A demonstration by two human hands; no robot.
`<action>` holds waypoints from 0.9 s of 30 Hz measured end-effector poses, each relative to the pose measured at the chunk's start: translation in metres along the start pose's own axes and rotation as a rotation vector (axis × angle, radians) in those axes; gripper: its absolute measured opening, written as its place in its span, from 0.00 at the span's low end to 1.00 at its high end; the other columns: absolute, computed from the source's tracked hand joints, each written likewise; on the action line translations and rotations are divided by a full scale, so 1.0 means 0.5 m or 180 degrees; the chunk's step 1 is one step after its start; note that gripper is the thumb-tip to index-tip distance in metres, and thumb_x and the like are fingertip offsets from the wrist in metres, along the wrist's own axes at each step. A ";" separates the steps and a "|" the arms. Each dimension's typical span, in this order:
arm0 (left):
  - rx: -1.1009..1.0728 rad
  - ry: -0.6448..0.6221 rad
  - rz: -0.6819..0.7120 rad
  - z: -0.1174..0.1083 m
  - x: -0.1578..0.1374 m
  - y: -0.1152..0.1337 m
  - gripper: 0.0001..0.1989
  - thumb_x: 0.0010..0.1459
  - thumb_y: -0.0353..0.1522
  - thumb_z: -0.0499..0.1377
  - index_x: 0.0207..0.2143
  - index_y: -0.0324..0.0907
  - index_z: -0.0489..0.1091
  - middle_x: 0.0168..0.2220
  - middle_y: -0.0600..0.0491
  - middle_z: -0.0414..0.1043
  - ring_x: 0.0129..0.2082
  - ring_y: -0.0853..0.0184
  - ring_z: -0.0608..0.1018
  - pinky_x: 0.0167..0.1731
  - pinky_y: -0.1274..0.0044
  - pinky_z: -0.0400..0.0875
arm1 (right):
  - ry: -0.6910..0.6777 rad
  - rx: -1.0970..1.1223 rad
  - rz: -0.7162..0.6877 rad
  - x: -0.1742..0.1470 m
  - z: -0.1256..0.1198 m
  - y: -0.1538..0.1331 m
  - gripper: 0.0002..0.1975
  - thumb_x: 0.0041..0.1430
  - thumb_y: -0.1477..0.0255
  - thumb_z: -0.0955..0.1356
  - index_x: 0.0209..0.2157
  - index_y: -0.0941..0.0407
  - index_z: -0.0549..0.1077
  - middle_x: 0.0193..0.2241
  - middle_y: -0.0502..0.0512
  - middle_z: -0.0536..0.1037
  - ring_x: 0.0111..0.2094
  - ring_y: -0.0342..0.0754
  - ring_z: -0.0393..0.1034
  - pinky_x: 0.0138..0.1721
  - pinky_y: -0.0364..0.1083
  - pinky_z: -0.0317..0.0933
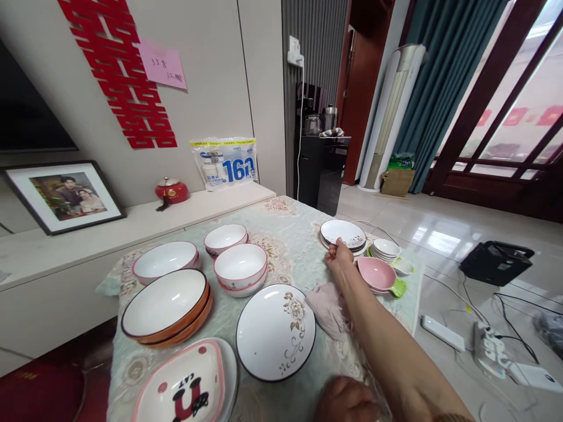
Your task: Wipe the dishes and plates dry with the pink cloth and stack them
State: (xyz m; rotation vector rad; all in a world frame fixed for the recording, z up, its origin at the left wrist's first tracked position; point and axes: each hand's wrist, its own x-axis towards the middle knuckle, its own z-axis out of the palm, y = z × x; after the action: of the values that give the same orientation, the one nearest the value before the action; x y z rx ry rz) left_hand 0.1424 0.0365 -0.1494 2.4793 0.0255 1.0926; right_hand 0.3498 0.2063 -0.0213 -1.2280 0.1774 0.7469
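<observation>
My right hand [339, 256] reaches to the right side of the table, its fingers closed on the near rim of the top plate [343, 232] of a stack of flowered plates. A crumpled pinkish cloth [329, 310] lies beneath my right wrist. At the bottom edge, my left hand [347, 401] is partly in view with its fingers curled; anything inside them is hidden. Left of it, a white plate with a brown flower [275, 334] lies flat. Right of the stack stand small white bowls [386, 248] and a pink bowl with a green leaf handle [377, 273].
On the left are brown-sided bowls [167, 305], pink-rimmed bowls [241, 264], a large pink-rimmed bowl [165, 261] and a cat dish [182, 381]. Behind, a cabinet holds a framed photo [70, 193], a red jar [172, 191] and a plastic pack [226, 164]. Cables and a power strip [488, 346] lie on the floor.
</observation>
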 end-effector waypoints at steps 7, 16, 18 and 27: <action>0.0096 -0.0234 0.0005 0.006 0.002 0.003 0.07 0.61 0.35 0.61 0.35 0.42 0.77 0.36 0.54 0.83 0.36 0.70 0.81 0.34 0.78 0.70 | -0.1467 -0.1050 -0.0026 -0.096 -0.023 0.008 0.15 0.66 0.65 0.68 0.50 0.58 0.72 0.46 0.57 0.76 0.41 0.48 0.74 0.41 0.51 0.72; -0.0132 -0.0735 -0.0341 -0.021 0.025 0.016 0.08 0.61 0.31 0.57 0.37 0.42 0.77 0.38 0.54 0.85 0.37 0.69 0.83 0.39 0.78 0.70 | -0.2335 -0.2749 -0.1346 -0.177 -0.083 0.073 0.07 0.42 0.72 0.77 0.26 0.55 0.78 0.21 0.47 0.75 0.27 0.44 0.64 0.28 0.42 0.53; -0.0171 -0.0745 -0.0391 -0.026 0.027 0.017 0.08 0.62 0.32 0.57 0.38 0.42 0.76 0.39 0.54 0.85 0.38 0.69 0.83 0.40 0.78 0.70 | -0.2277 -0.3107 -0.1531 -0.178 -0.092 0.084 0.09 0.41 0.69 0.77 0.23 0.54 0.76 0.20 0.46 0.73 0.24 0.44 0.62 0.26 0.42 0.49; -0.0003 -0.0449 -0.0431 -0.053 0.025 0.024 0.08 0.57 0.28 0.59 0.39 0.42 0.74 0.39 0.53 0.84 0.36 0.66 0.83 0.39 0.76 0.72 | -0.2241 -0.3843 -0.1778 -0.166 -0.107 0.095 0.16 0.42 0.65 0.76 0.18 0.53 0.66 0.17 0.46 0.69 0.22 0.43 0.57 0.24 0.44 0.43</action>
State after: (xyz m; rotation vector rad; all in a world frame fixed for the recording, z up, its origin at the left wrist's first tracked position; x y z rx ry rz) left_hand 0.1305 0.0377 -0.1202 2.5069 0.1486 0.8605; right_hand 0.2725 0.1297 -0.0357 -1.8950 -1.3203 0.7337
